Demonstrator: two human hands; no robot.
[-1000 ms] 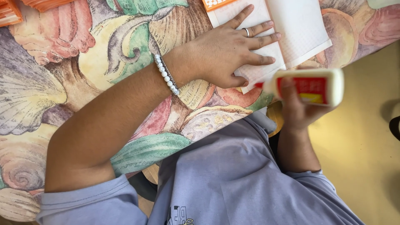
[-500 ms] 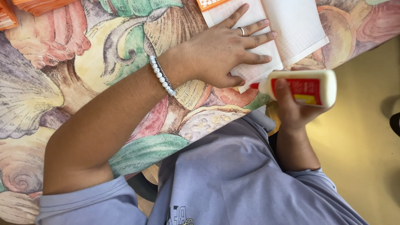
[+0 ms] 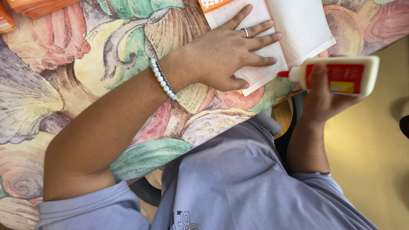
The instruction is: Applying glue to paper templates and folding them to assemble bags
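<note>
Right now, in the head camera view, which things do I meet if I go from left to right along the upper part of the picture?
Orange stack → bead bracelet → left hand, flat on the white paper → glue bottle, held in the right hand.

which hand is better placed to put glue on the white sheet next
Right. The right hand already grips the glue bottle, its red nozzle pointing at the white sheet near its edge. The left hand lies flat on the sheet, fingers spread, holding nothing.
</note>
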